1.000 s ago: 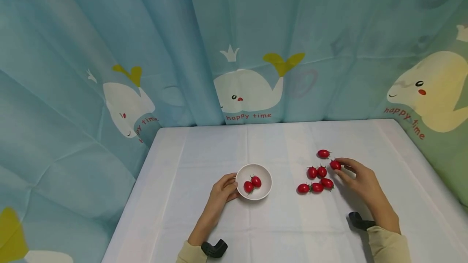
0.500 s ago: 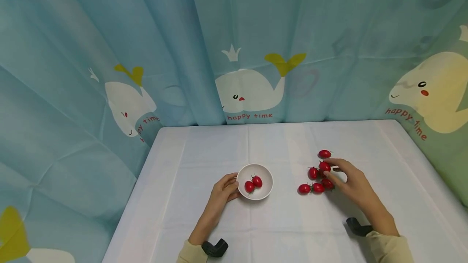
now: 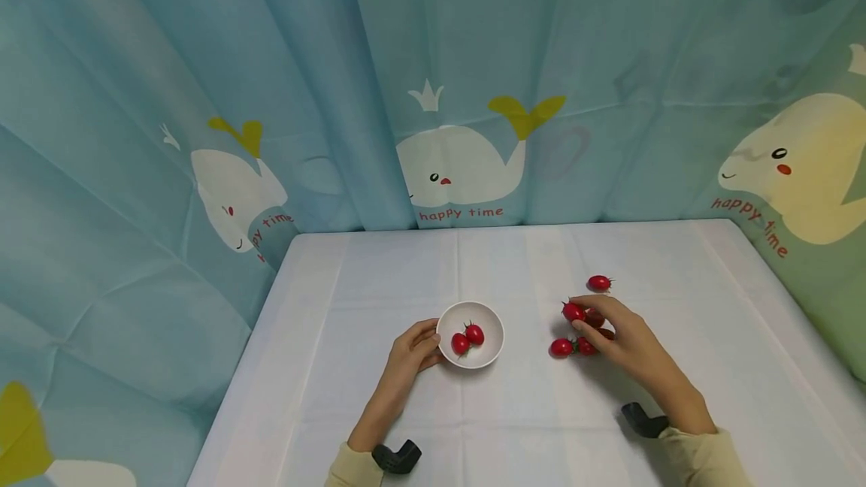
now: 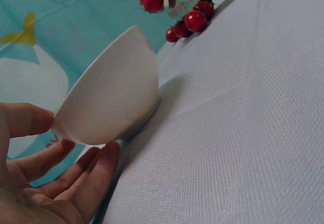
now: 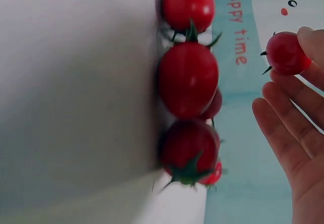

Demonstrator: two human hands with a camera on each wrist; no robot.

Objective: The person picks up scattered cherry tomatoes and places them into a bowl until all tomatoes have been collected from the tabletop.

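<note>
1. A whale-print curtain (image 3: 460, 36) is hanging beyond the bowl (image 4: 114, 90), and a white-covered worktop (image 3: 514, 412) is spreading around it.
2. The left hand (image 3: 411, 349) is gripping the bowl's left side, its thumb touching the rim and its fingers meeting the wall lower down.
3. Two tomatoes (image 3: 461, 343) are lying together inside the bowl.
4. Right of the bowl, the right hand (image 3: 622, 333) is pinching a raised tomato (image 5: 286, 54) between thumb and fingers.
5. Loose tomatoes (image 3: 561, 347) are lying right of the bowl, some partly hiding behind that hand.
6. The pinch is looking risky: smooth skin could be slipping free if squeezed, and the low hand could be nudging neighbours into rolling.
7. The one-sided grip could be tipping the bowl if pulled upward.
</note>
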